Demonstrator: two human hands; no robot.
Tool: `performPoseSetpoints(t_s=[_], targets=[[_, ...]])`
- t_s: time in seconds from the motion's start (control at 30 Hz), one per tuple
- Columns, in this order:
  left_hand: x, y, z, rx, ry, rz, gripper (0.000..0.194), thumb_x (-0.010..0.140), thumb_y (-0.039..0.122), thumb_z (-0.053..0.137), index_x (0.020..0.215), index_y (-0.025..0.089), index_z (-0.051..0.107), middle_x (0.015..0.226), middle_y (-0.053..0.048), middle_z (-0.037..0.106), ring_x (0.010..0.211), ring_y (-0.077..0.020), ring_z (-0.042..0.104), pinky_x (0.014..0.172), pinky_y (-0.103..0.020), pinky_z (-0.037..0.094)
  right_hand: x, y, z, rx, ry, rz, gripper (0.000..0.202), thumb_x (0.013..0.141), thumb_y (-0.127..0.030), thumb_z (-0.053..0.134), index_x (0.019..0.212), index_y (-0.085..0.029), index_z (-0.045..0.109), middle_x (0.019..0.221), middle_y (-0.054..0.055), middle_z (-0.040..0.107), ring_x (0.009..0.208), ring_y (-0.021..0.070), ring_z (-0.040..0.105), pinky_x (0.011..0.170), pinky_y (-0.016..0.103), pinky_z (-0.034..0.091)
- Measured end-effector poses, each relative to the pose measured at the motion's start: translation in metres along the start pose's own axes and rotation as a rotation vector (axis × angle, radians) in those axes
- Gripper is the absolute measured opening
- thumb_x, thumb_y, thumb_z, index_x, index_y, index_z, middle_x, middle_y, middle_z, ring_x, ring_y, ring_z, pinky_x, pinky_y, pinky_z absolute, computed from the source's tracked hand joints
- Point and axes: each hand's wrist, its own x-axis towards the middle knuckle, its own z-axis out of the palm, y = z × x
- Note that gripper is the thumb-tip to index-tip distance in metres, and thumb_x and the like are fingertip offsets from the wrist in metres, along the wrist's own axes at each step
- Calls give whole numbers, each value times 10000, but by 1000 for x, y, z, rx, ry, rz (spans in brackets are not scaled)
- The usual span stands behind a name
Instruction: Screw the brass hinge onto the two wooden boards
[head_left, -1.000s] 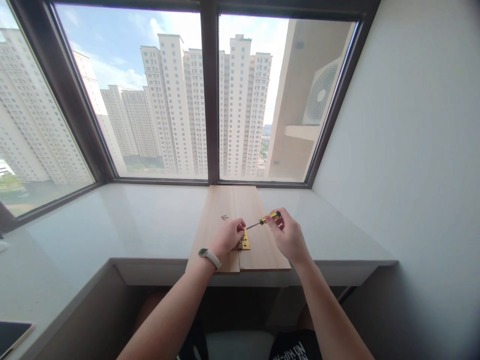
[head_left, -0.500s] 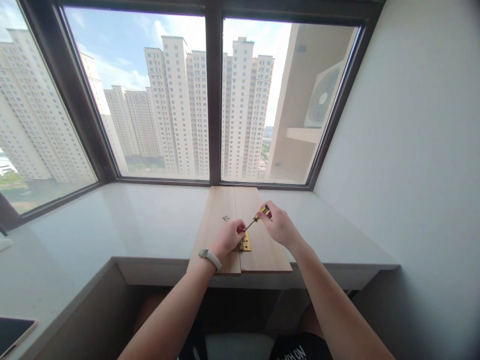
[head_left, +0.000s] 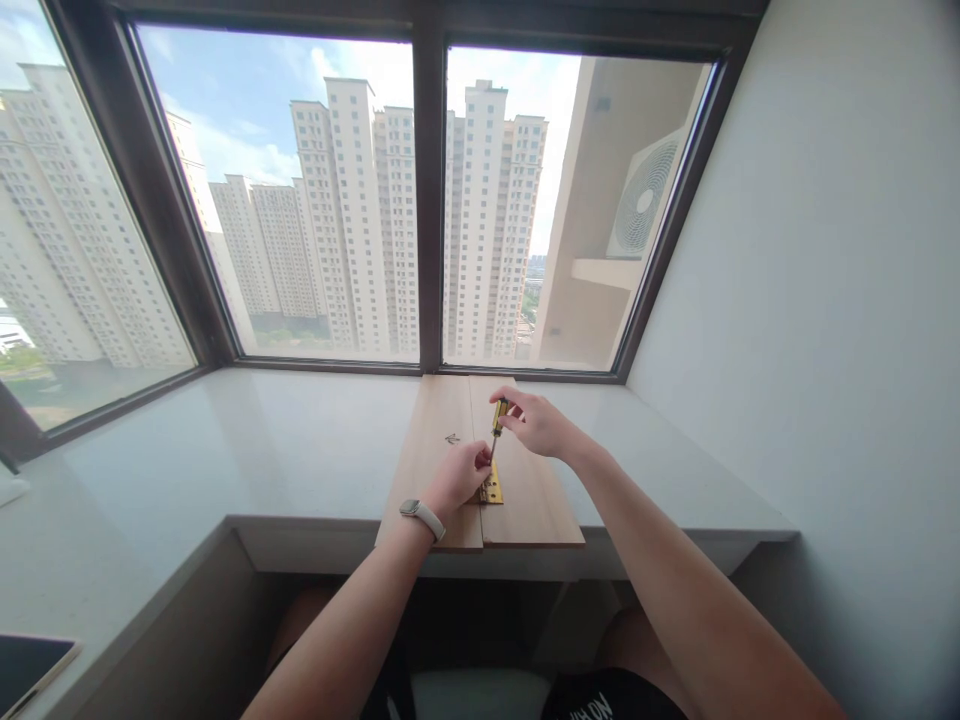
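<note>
My right hand [head_left: 541, 425] grips a screwdriver [head_left: 499, 418] by its yellow and black handle. The shaft points down, nearly upright, with its tip beside the fingers of my left hand [head_left: 459, 472]. Those fingers are pinched together at the far end of a brass-coloured hinge [head_left: 493, 492]; whatever they hold is too small to make out. The hinge lies over the seam between two light wooden boards [head_left: 532, 518], partly covered by my left hand. A few small screws [head_left: 451, 439] rest on the left board, beyond my left hand.
The boards lie on a white windowsill counter [head_left: 307, 440], their near ends jutting past its front edge. A dark-framed window [head_left: 429, 200] stands behind. At lower left is a dark-screened device [head_left: 34, 670]. A white wall [head_left: 825, 250] rises on the right.
My right hand has swung left, bringing the screwdriver from a slant to nearly upright. My left hand has stayed at the hinge.
</note>
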Motion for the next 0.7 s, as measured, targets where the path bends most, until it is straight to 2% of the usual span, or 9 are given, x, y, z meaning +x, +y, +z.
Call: performPoseSetpoints(t_s=[0.13, 0.23, 0.4, 0.47, 0.6, 0.7], targets=[[0, 0, 0, -4, -15, -6, 99, 770, 129, 633, 842, 196, 646, 798, -24, 728, 757, -168, 673, 724, -273, 504, 2, -3, 4, -129, 66, 4, 143, 860, -289, 629, 988, -228, 609, 711, -22, 649, 644, 140, 564, 632, 254, 376], [0, 3, -3, -25, -8, -24, 134, 759, 149, 671, 881, 200, 652, 820, -21, 724, 777, -168, 668, 723, -274, 503, 4, -4, 9, -248, 113, 37, 167, 869, -382, 627, 856, -221, 586, 691, -6, 636, 618, 144, 540, 585, 257, 332], [4, 27, -17, -167, 104, -13, 260, 827, 345, 700, 1035, 200, 640, 954, -58, 725, 851, -171, 676, 732, -276, 523, 8, -5, 19, -383, 165, 126, 278, 888, -483, 590, 799, -220, 595, 681, 23, 626, 614, 164, 541, 555, 271, 288], [8, 38, -22, -192, 150, 6, 258, 851, 359, 679, 1048, 197, 639, 973, -69, 728, 836, -170, 680, 709, -270, 526, 8, -6, 21, -404, 172, 153, 309, 894, -507, 574, 786, -219, 601, 677, 31, 624, 609, 168, 542, 553, 274, 286], [14, 47, -25, -173, 186, 38, 158, 876, 283, 637, 1012, 204, 655, 886, -40, 734, 796, -162, 676, 706, -261, 523, 7, -9, 16, -383, 175, 174, 296, 869, -501, 614, 801, -213, 612, 704, 41, 640, 628, 175, 555, 567, 275, 315], [16, 42, -25, -181, 154, 36, 167, 889, 275, 614, 1030, 208, 673, 881, -38, 738, 813, -167, 678, 730, -268, 526, 6, -12, 6, -229, 122, 71, 198, 845, -333, 662, 1004, -219, 638, 898, 43, 700, 706, 162, 591, 637, 262, 384]])
